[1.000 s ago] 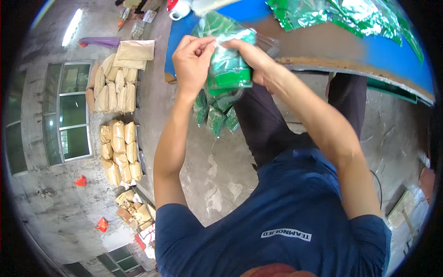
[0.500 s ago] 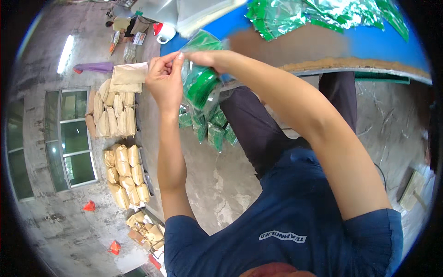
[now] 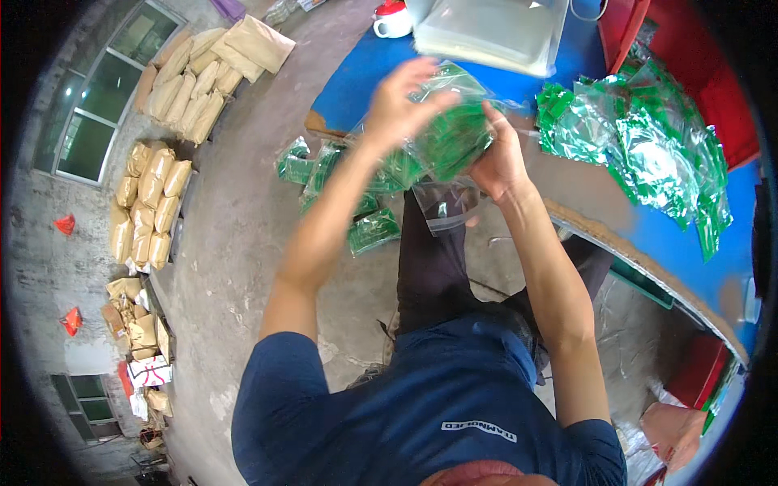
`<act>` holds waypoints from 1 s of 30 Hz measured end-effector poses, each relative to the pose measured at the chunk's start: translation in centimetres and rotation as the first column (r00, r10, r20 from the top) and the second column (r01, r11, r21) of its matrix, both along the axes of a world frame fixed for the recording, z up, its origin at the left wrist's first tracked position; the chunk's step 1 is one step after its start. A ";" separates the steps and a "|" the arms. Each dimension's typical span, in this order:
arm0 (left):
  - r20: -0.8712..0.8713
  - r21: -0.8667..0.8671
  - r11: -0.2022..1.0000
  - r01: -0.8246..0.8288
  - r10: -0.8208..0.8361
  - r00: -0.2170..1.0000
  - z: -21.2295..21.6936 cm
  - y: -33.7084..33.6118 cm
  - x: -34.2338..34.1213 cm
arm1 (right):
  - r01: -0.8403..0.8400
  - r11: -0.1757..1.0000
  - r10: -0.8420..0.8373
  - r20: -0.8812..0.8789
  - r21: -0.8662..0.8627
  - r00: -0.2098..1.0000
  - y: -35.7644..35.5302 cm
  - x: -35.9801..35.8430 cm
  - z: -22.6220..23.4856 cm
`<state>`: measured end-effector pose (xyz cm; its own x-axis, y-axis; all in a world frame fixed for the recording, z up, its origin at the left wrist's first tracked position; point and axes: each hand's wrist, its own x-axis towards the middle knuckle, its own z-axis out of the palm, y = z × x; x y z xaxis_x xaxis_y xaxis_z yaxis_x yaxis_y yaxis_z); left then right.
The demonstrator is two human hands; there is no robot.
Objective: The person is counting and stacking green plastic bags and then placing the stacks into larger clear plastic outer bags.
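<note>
A clear plastic bag packed with green packets (image 3: 455,139) is held up over the near edge of the blue-topped table (image 3: 356,77). My right hand (image 3: 500,162) grips its right side, thumb on the front and the other fingers mostly hidden. Beside the bag's upper left, my left hand (image 3: 399,107) is smeared by motion, its fingers and thumb apart with nothing seen in them. Several filled bags of green packets (image 3: 374,231) lie lower down, left of my legs. Under the held bag hangs a clear plastic flap (image 3: 447,204); what it belongs to is unclear.
Loose green packets (image 3: 648,154) are heaped on the table's right side, by a red bin (image 3: 707,73). At the back lie a stack of clear bags (image 3: 486,36) and a white pot with a red lid (image 3: 393,22). Brown sacks (image 3: 150,194) line the left wall.
The view has turned, bringing more of the table into sight. My hands, earlier together at the bag's top, have separated; the left has come off while the right holds the bag's side.
</note>
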<state>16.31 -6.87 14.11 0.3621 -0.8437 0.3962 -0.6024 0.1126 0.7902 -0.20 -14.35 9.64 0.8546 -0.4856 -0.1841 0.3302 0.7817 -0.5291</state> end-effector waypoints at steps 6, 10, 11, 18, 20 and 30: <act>-0.207 0.472 0.867 0.161 -0.068 0.976 -4.1 2.0 10.7 | -0.109 0.994 0.109 -0.011 -0.004 0.994 -0.4 0.5 1.7; -0.221 0.506 0.843 0.180 -0.075 0.972 -3.3 1.1 9.1 | -0.043 0.989 0.029 0.095 0.144 0.995 0.4 4.2 0.7; -0.196 0.516 0.849 0.110 -0.007 0.980 -3.2 0.9 8.7 | -0.028 0.983 0.006 0.123 0.182 0.992 0.2 4.6 0.5; -0.044 0.380 0.921 0.084 -0.073 0.996 0.3 -2.4 5.5 | 0.055 0.979 -0.086 0.152 0.197 0.985 -2.5 5.2 2.6; -0.071 0.417 0.902 0.110 -0.088 0.994 -1.0 -1.9 7.0 | -0.050 0.988 0.053 -0.016 0.144 0.998 -2.3 4.1 4.2; 0.206 0.539 0.841 -0.038 -0.088 0.975 -1.4 -2.1 3.4 | -0.172 0.684 -0.162 -0.378 -0.709 0.912 -6.2 1.0 -2.8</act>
<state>19.71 -8.94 12.74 0.2971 -0.9531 -0.0571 -0.7658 -0.2736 0.5820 0.76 -20.56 6.89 0.7939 -0.6016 -0.0883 -0.0312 0.1047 -0.9940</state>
